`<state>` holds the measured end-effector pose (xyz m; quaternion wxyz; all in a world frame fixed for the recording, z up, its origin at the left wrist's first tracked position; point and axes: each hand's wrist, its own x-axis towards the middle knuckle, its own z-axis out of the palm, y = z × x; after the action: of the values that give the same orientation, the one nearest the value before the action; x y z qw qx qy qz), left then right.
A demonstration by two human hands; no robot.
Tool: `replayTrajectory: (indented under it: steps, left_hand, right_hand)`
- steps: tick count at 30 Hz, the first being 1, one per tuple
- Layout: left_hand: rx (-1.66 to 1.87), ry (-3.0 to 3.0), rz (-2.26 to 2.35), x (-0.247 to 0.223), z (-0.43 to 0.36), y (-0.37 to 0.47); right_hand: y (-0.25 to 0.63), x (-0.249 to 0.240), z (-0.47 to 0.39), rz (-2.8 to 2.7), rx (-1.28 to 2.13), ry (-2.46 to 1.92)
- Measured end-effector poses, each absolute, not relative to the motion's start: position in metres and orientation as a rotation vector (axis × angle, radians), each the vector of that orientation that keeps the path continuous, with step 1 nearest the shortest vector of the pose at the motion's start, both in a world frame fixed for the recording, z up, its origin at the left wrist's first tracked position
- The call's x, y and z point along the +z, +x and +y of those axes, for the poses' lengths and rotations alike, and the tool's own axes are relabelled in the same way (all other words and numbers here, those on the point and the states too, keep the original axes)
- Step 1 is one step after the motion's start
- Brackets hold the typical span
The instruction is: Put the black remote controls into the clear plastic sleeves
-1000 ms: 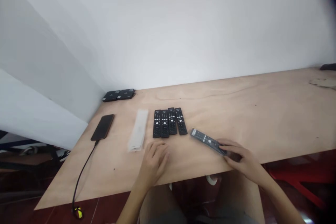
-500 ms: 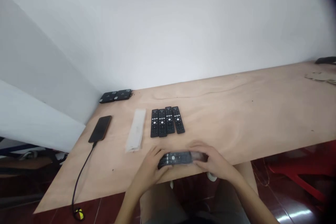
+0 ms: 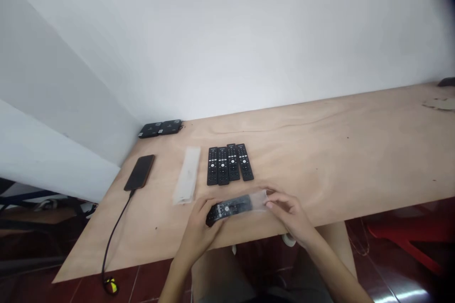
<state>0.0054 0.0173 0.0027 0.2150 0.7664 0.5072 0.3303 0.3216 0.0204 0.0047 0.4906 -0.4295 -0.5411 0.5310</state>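
A black remote control (image 3: pixel 227 209) lies partly inside a clear plastic sleeve (image 3: pixel 258 200), close over the table's front edge. My left hand (image 3: pixel 199 225) grips the remote's left end between thumb and fingers. At the sleeve's right end, my right hand (image 3: pixel 288 212) pinches the plastic, which extends past the remote. Beyond my hands, several black remotes (image 3: pixel 222 165) lie side by side, buttons up. To their left is a stack of flat translucent sleeves (image 3: pixel 187 175).
On the wooden table (image 3: pixel 320 165) a phone (image 3: pixel 140 173) lies at left, its black cable (image 3: pixel 113 236) hanging over the edge. Two black boxes (image 3: pixel 159 128) sit by the wall. A red chair (image 3: pixel 405 241) stands at lower right.
The remote and sleeve have tilted, their right end rising. My right hand has shifted slightly right to the sleeve's end, and more clear plastic shows beyond the remote. The whole view has shifted slightly.
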Motion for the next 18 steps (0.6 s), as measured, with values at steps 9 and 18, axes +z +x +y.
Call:
replayTrajectory:
  steps: [9,18]
  left_hand:
    - [0.966,2.160,1.374,0.003,0.013,0.003]
    - [0.966,2.151,1.373,0.003,0.010,0.005]
  right_hand:
    - [0.303,0.011,0.026,-1.162,1.575,-1.048]
    - [0.290,0.011,0.024,-1.216,1.459,-1.192]
